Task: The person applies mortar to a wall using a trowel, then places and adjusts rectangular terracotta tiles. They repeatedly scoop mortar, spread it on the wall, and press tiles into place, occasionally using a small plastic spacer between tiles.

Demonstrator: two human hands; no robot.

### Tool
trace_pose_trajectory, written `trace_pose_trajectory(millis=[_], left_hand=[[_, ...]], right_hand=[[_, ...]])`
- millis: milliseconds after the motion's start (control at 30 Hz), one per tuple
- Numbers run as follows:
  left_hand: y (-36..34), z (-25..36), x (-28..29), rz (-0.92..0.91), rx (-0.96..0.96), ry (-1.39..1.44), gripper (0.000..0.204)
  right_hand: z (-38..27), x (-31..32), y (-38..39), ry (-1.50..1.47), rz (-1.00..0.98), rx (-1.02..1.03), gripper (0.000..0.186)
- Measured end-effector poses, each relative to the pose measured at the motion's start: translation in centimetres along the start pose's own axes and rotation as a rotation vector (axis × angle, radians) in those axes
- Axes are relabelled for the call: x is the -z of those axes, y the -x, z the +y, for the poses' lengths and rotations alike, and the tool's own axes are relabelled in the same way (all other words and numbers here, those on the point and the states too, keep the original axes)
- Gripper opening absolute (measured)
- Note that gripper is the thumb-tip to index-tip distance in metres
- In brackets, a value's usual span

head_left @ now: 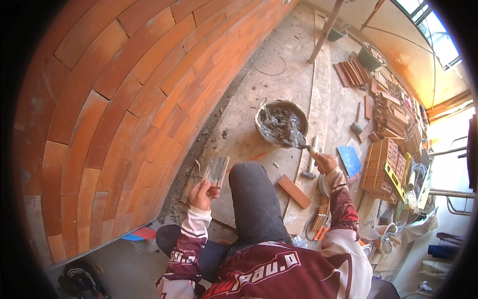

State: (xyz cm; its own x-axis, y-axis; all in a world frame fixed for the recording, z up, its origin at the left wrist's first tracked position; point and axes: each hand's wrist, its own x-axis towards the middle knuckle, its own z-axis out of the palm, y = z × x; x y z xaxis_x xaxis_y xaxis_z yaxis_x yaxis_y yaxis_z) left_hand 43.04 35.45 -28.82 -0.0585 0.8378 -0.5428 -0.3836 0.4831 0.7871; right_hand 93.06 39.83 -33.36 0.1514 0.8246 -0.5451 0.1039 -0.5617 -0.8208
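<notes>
My left hand [203,194] grips a flat rectangular tile [217,168] with grey mortar smeared over its visible face, held upright left of my raised knee. My right hand [324,162] is closed round the handle of a trowel [309,149], whose blade reaches into the grey mortar at the right side of a round basin [264,129]. A loose terracotta tile [294,191] lies on the floor board right of my knee. A hammer [307,175] lies just left of my right wrist.
A terracotta tile wall [99,129] rises at left. At right are stacked tiles [386,109], brick bundles [373,167], a yellow level [394,177], a blue sheet [348,159] and a mallet [356,127]. A metal prop [326,32] and green bucket [369,59] stand farther back.
</notes>
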Motion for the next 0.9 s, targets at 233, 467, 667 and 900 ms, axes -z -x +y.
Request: trace_pose_trajectory(millis=[233,467,667,900], left_hand=[[-1.3,2.1,-5.6,-0.111,-0.021,-0.079,0.028],[0.6,1.0,-2.3,-0.06,0.004,-0.09,0.027],[3.2,-0.6,4.1,0.093,0.002,-0.071,0.028],[6.3,-3.7,7.9,0.194,-0.016,0.089,0.029]], right_hand=[[-1.4,-2.1,-0.6,0.827,0.256,0.308,0.032],[-6.6,-5.1,-0.9,1.393,0.361,0.289,0.025],[-14.2,-5.5,-0.1,1.421,0.257,0.084,0.034],[-17.7,-6.0,-1.4,1.454,0.235,0.008,0.047]])
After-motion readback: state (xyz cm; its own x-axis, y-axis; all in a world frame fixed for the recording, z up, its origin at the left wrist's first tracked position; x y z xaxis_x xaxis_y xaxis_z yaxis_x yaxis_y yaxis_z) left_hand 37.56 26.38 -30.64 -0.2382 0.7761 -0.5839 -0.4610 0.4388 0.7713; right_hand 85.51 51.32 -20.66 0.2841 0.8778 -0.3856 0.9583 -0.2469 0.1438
